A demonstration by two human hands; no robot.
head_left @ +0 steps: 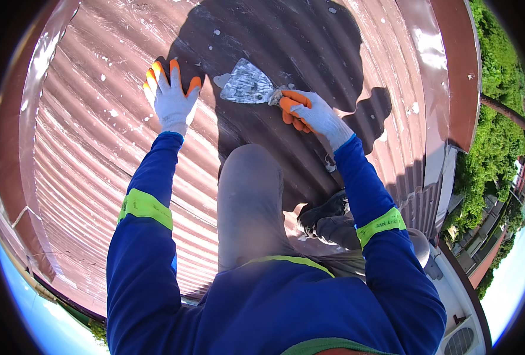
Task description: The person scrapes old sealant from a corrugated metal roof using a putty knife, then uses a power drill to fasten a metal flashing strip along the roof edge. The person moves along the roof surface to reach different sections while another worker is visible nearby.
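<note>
My right hand (310, 112), in a white knit glove with orange fingertips, is closed round the handle of a putty knife (246, 84). Its broad, triangular metal blade, smeared pale and grey, points left over the shaded roof. My left hand (172, 97), gloved the same way, rests with fingers spread on the sunlit reddish-brown corrugated roof (97, 154) and holds nothing. A pale patch (220, 79) shows on the metal by the blade's left edge. More whitish flecks are scattered over the ridges.
My knee (249, 177) and dark shoe (324, 213) are on the roof below my hands. Flat metal flashing (431, 53) borders the right side, with green trees (493, 89) beyond and lower down. A similar edge strip (31, 112) curves along the left. An outdoor fan unit (459, 342) shows at lower right.
</note>
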